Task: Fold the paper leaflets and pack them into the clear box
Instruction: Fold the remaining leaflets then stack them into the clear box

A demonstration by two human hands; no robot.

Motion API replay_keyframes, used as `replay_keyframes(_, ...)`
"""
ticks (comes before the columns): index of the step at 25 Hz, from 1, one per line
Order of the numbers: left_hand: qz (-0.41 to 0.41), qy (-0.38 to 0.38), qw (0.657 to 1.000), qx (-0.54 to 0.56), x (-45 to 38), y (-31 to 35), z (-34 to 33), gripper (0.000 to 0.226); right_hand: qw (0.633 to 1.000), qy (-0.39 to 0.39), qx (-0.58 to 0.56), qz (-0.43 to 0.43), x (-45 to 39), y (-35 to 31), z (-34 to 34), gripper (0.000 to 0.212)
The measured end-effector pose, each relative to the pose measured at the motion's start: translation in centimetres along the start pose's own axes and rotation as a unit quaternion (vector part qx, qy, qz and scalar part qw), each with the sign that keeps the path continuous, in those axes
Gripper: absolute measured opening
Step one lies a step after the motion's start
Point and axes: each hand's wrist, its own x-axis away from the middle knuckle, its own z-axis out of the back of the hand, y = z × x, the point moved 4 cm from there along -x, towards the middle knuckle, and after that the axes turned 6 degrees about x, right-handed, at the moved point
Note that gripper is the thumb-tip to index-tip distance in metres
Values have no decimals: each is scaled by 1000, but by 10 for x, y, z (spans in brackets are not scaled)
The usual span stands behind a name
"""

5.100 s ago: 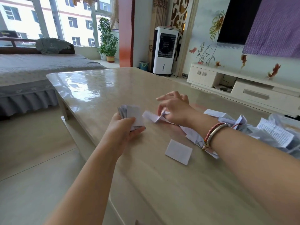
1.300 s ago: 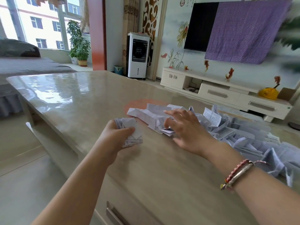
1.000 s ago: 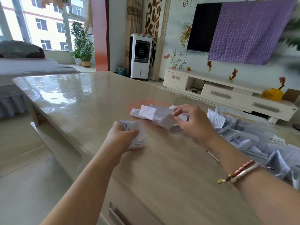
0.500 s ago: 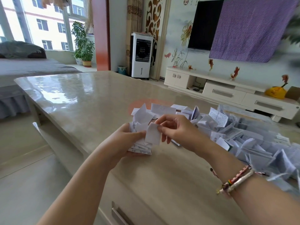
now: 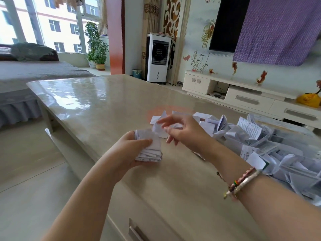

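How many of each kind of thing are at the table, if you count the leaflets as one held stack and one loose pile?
hands: 2 (left hand, right hand)
held stack of folded leaflets: 1
loose pile of leaflets: 1
table: 1
Total: 5

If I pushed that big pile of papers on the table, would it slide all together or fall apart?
Probably fall apart: the pile of leaflets lies loose, pieces sticking up at odd angles. They look thin and light, so some would likely flutter or slide singly on the glossy table. The stack in the left hand stays together only because it's gripped.
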Motion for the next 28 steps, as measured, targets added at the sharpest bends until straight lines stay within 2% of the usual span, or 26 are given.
replay_keyframes(2,-3,46,999,11,-4,4,14,29,979,22,191,66,-25,-5,-6,32)
replay_keyframes(4,-7,64,998,28,-6,8,21,30,955,-9,290,60,-48,-4,-15,27)
replay_keyframes(6,-5,72,997,39,-8,8,27,30,954,-9,300,-20,-64,5,-18,22)
replay_keyframes(8,4,70,997,41,-8,9,30,28,956,11,270,-112,-72,22,-15,31)
replay_keyframes(9,7,66,997,39,-8,9,31,27,957,13,251,-145,-73,29,-15,29)
replay_keyframes(11,10,66,997,34,-8,10,32,27,959,12,218,-179,-73,36,-16,19)
replay_keyframes(13,3,70,997,24,-9,10,30,23,968,8,157,-193,-73,30,-15,20)
replay_keyframes(15,-22,99,995,19,-11,11,27,21,981,-9,81,-175,-68,13,-12,22)
replay_keyframes(18,-57,152,987,8,-18,10,23,41,993,-14,-10,-115,-47,-20,-1,33)
replay_keyframes(20,-67,147,986,38,-19,10,15,31,995,-46,-47,-75,-27,-32,0,30)
replay_keyframes(22,-62,103,989,88,-17,9,2,13,993,-100,-39,-50,-10,-36,-6,28)
replay_keyframes(25,-35,41,987,150,-12,8,-14,19,991,-127,9,-40,9,-26,-6,21)
replay_keyframes(28,-5,9,983,181,-10,6,-22,28,984,-81,157,37,25,-15,5,44)
